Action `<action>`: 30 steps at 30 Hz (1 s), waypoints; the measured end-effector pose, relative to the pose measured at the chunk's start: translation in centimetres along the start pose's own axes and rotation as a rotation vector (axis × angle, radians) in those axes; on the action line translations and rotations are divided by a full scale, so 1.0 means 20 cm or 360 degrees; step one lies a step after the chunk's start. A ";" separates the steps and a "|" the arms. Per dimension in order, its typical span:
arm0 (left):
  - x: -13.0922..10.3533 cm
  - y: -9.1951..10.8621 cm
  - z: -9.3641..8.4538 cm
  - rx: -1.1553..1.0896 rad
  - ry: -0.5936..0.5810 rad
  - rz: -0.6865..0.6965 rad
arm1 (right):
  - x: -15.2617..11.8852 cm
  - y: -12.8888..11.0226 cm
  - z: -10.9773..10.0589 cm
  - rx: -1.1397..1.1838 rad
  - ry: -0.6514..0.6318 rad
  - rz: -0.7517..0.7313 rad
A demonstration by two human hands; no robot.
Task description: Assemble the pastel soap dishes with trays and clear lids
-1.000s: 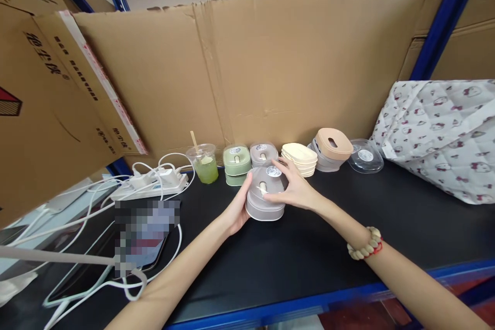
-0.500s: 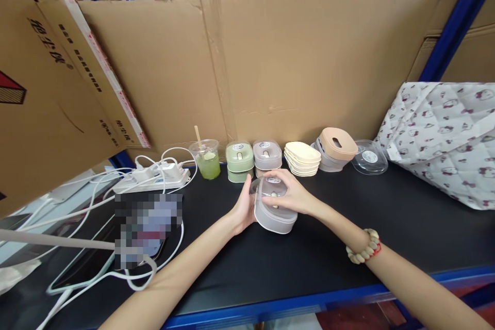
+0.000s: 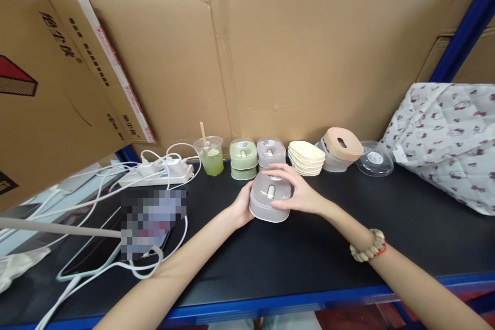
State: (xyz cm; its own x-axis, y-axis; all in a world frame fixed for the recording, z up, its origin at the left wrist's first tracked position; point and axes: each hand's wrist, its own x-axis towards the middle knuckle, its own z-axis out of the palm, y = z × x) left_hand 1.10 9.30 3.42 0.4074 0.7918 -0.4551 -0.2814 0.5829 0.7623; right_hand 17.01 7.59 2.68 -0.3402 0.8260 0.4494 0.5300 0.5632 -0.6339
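Note:
Between my two hands is a grey box (image 3: pixel 269 211) with a clear domed lid (image 3: pixel 275 189) and a small light tab on top. My left hand (image 3: pixel 243 206) grips the box's left side. My right hand (image 3: pixel 300 191) holds the lid, its thumb near the tab and its fingers over the far edge. Just behind stand a stacked pair of green lidded boxes (image 3: pixel 243 157) and a similar grey lidded box (image 3: pixel 270 153), whose lower part is hidden. To their right sit stacked cream trays (image 3: pixel 306 159) and a peach slotted piece (image 3: pixel 343 143) tilted on grey boxes (image 3: pixel 333 162).
A clear lid (image 3: pixel 375 159) lies near a patterned quilted bag (image 3: pixel 452 139) at the right. At the left are a green drink cup (image 3: pixel 212 160), a power strip (image 3: pixel 154 178), white cables and a phone (image 3: pixel 91 252). Cardboard (image 3: pixel 290 62) walls the back of the black table (image 3: pixel 247 273).
The grey box has turned more level, and its lid now sits squarely over it. My right hand has shifted with the lid. The camera view has moved slightly left.

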 end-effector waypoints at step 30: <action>-0.02 -0.02 -0.04 0.0372 -0.0161 0.0960 | 0.04 -0.15 -0.01 0.1048 0.0335 0.0899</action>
State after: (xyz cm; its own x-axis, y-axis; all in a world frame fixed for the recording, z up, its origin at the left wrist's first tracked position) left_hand 0.44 8.91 2.84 0.3199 0.9397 0.1208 -0.2944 -0.0226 0.9554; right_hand 15.31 6.43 5.09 0.0207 0.9995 0.0256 -0.0002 0.0256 -0.9997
